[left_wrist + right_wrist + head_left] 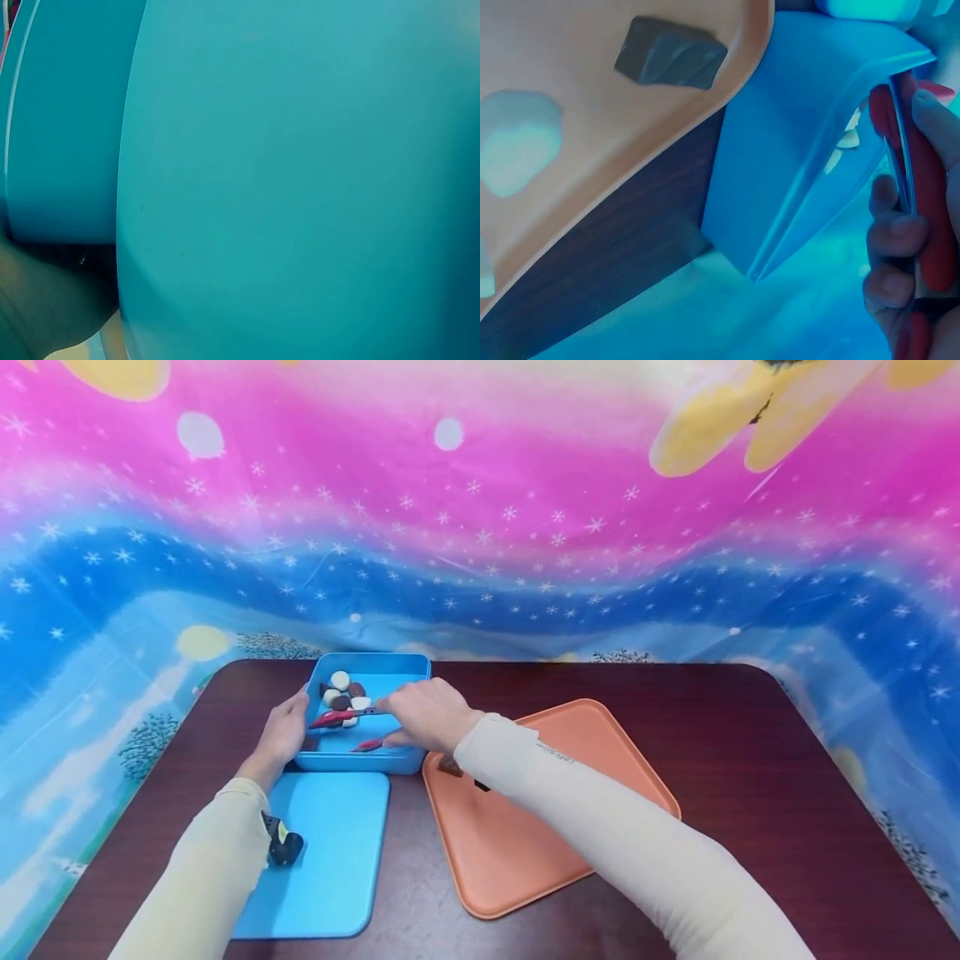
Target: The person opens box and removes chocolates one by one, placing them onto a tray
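Here, at the left edge of the counter (247, 702), my pale left sleeve (187, 860) reaches forward, a black device (283, 843) strapped near its cuff. My left grip (283, 731) rests along the outer left wall of the blue box (356, 763), steadying hand tilted inward; how far its fingers curl I cannot tell, as most of them are hidden.

Just in front of the box lies a flat light-blue panel (322, 860), partly under my forearm. Inside the box, toward its left side, white pieces (340, 680) and brown pieces (341, 702) sit in a loose cluster.

The red tongs (341, 717) reach into the box from the right, their two red ends spread apart, the farther one over the near edge of that cluster. My right grip (429, 714) is closed about the tongs, fingers curled on them, above the right part of the box.

To the right, beside the box, an orange tray (480, 860) lies askew under my right sleeve (600, 818). On it, near the box, is a brown chunk (673, 54), with a white lump (521, 141) farther in.
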The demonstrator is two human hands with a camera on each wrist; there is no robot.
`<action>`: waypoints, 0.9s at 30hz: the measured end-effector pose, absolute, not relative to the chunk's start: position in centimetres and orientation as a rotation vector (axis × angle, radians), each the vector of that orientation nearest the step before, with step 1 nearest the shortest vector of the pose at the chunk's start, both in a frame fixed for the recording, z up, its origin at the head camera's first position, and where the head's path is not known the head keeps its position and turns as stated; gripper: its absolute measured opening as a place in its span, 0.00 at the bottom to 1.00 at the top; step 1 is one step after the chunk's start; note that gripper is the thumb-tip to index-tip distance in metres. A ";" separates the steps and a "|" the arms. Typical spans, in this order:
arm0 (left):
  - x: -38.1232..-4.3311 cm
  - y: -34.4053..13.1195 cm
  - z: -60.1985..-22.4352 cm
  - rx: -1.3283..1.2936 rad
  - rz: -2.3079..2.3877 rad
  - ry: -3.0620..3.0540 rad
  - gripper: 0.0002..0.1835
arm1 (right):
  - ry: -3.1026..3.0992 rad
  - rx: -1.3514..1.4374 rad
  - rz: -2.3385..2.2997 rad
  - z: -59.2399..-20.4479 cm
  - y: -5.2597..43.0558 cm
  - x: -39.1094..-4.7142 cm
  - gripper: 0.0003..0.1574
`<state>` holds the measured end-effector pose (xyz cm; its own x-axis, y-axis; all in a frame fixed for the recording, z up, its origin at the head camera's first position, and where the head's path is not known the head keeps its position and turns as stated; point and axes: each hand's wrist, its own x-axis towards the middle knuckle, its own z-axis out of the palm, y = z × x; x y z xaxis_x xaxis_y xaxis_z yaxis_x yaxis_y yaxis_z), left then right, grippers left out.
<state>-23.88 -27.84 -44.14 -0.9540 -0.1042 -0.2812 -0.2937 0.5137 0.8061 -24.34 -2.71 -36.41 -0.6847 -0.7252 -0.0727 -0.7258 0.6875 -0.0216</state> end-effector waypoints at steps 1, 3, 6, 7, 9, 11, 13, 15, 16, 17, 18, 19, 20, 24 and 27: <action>-23.9 -27.9 -44.1 -0.340 1.417 2.560 0.34 | 2.808 -1.209 0.005 -36.4 -2.8 -24.4 0.36; -23.9 -28.1 -44.1 -0.339 1.418 2.562 0.34 | 2.802 -1.185 -0.016 -36.5 -2.8 -24.5 0.35; -23.8 -28.3 -44.2 -0.332 1.414 2.560 0.34 | 2.803 -1.158 -0.038 -37.0 -2.7 -24.4 0.35; -23.8 -28.4 -44.2 -0.331 1.410 2.558 0.34 | 2.809 -1.154 -0.045 -37.2 -2.6 -24.3 0.35; -23.8 -28.4 -44.2 -0.328 1.406 2.557 0.34 | 2.828 -1.152 -0.048 -37.7 -2.5 -24.1 0.34; -23.7 -28.4 -44.2 -0.331 1.392 2.564 0.35 | 2.854 -1.167 -0.041 -38.0 -2.5 -24.0 0.33; -23.7 -28.4 -44.1 -0.340 1.380 2.569 0.35 | 2.864 -1.170 -0.048 -38.1 -2.4 -23.8 0.32; -23.6 -28.3 -44.2 -0.347 1.373 2.569 0.35 | 2.856 -1.138 -0.080 -38.1 -2.3 -23.8 0.33; -23.6 -28.3 -44.2 -0.349 1.376 2.564 0.35 | 2.843 -1.108 -0.116 -38.1 -2.2 -23.8 0.34; -23.6 -28.2 -44.2 -0.353 1.379 2.559 0.35 | 2.824 -1.075 -0.157 -38.1 -2.0 -23.9 0.36; -23.6 -28.2 -44.2 -0.355 1.383 2.555 0.35 | 2.802 -1.040 -0.205 -38.0 -1.9 -23.9 0.37; -23.6 -28.2 -44.2 -0.358 1.385 2.552 0.35 | 2.780 -1.009 -0.253 -38.0 -1.7 -24.0 0.38; -23.6 -28.1 -44.2 -0.359 1.390 2.547 0.35 | 2.758 -0.984 -0.295 -38.0 -1.6 -24.1 0.38; -23.7 -28.1 -44.2 -0.352 1.389 2.562 0.35 | 2.697 -0.947 -0.401 -38.1 -1.3 -24.6 0.38; -23.7 -28.0 -44.2 -0.342 1.384 2.574 0.35 | 2.686 -0.943 -0.408 -37.9 -1.3 -24.8 0.38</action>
<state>-23.73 -27.99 -44.20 -0.9534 -0.1083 -0.2815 -0.2946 0.5349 0.7919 -24.77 -1.32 -37.94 -0.7534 -0.6393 -0.1540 -0.5646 0.7489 -0.3469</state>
